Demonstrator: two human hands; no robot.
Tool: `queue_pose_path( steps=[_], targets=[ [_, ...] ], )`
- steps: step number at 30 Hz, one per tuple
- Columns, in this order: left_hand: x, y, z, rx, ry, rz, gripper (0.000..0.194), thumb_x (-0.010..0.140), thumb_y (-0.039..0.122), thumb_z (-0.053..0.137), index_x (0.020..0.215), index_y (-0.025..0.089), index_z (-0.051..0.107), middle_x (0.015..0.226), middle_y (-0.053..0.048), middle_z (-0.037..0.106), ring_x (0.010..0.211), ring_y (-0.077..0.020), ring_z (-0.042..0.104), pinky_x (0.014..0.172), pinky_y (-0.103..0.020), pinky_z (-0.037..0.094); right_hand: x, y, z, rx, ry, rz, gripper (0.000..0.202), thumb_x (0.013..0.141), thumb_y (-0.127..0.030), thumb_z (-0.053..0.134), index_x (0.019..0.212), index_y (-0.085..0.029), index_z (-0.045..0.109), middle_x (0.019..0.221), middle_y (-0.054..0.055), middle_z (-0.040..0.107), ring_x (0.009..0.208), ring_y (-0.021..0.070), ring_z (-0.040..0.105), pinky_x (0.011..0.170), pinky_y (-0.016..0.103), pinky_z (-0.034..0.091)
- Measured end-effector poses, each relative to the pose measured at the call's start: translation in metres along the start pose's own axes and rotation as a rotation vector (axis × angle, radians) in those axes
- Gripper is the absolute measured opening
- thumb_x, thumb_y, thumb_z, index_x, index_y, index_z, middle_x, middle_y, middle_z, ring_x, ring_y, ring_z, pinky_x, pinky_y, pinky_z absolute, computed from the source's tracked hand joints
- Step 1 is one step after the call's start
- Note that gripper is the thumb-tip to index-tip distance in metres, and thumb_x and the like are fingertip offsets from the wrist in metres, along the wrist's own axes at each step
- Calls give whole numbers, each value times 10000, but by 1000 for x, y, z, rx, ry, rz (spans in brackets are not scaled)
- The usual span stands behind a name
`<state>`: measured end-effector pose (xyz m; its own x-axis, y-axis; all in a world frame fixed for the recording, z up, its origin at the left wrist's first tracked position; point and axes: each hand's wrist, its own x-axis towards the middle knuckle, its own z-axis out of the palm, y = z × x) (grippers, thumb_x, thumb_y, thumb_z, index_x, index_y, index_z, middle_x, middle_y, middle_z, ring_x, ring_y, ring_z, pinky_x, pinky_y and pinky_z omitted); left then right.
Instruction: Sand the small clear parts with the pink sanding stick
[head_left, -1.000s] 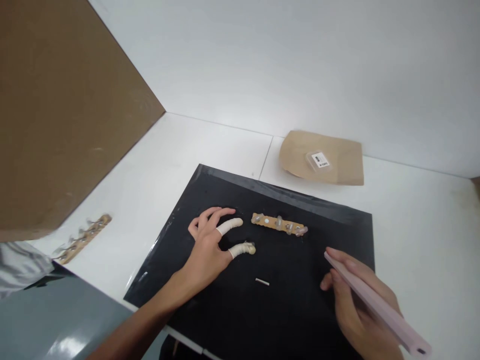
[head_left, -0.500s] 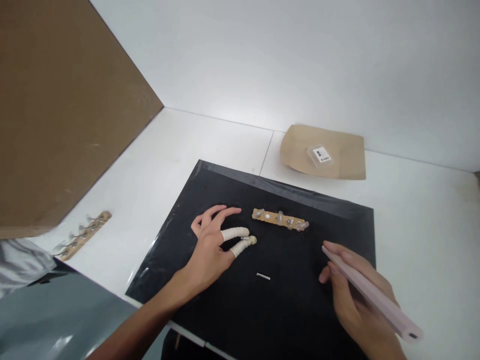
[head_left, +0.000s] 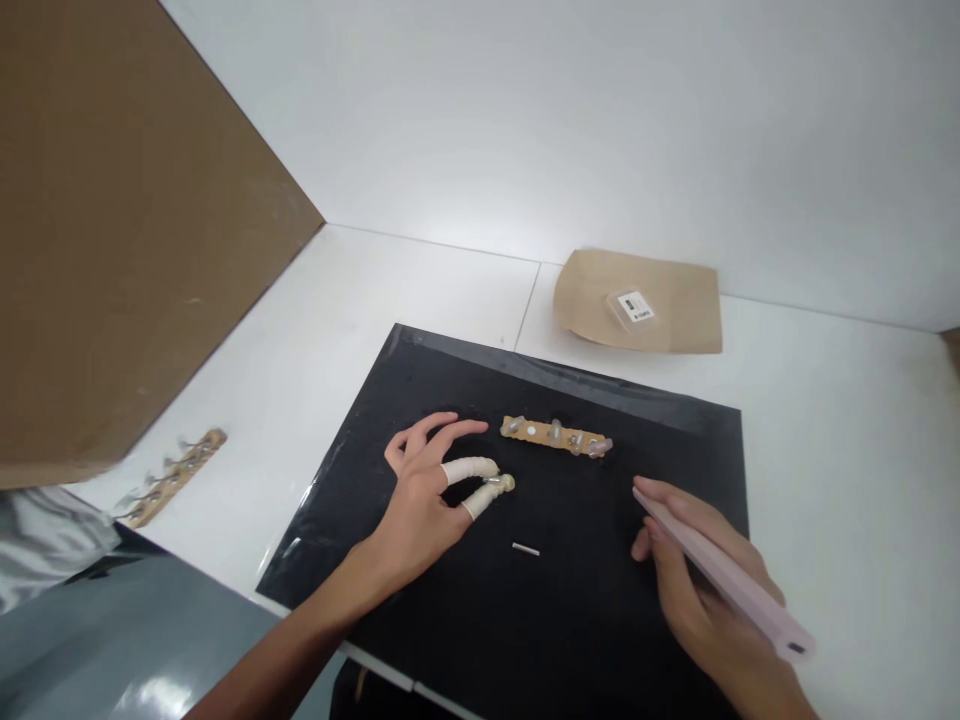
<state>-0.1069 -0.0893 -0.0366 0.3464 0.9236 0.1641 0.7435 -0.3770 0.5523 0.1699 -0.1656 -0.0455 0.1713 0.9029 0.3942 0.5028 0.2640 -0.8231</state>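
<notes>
My left hand, with white finger cots on thumb and index finger, pinches a small piece with a silvery part and a yellowish round end. Its other fingers are spread over the black mat. My right hand grips a long pale pink pen-shaped tool with a small dark slot in its rear end; its front end points toward the mat's middle. Between the hands lies a short silvery rod. Beyond them rests a tan strip bearing several translucent pieces and a white dot.
The black mat lies on a white table. Behind it, a clear labelled case sits on a brown paper sheet. Another tan strip with shiny pieces lies at left, near a brown panel and grey-white fabric.
My right hand and the pink tool have shifted slightly left. The left hand's pinch looks the same; the whole view has moved a little.
</notes>
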Motion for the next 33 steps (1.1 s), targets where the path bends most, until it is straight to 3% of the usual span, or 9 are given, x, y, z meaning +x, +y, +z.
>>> queue_pose_path(
  steps=[10,18,25,33],
  targets=[
    [5,7,-2,-7,11,33,25,956,303,785,955,322,800,1365,-29,733,1394,-341,527,1107,-596,278,-2,4,1,2,9,-12,409,960,-15,645,1295,-248,678,1217,80,782,598,102,719,547,268,654],
    [28,20,2,-25,107,73,58,945,272,798,978,318,787,1318,-16,756,1360,-316,565,1098,-563,280,3,3,3,14,0,-80,447,949,31,628,1319,-217,660,1217,96,763,627,80,718,565,229,660],
    [51,18,9,-23,139,141,88,946,247,784,1004,313,789,1318,-27,757,1371,-312,562,1101,-553,282,1,6,3,24,2,-84,455,956,35,625,1334,-216,655,1232,97,753,636,72,717,573,232,654],
    [57,13,16,5,125,173,101,951,247,765,1035,302,779,1338,-42,755,1387,-319,555,1090,-547,296,1,6,0,63,-14,-95,559,940,62,615,1409,-242,628,1284,98,738,697,94,734,575,245,663]
  ],
)
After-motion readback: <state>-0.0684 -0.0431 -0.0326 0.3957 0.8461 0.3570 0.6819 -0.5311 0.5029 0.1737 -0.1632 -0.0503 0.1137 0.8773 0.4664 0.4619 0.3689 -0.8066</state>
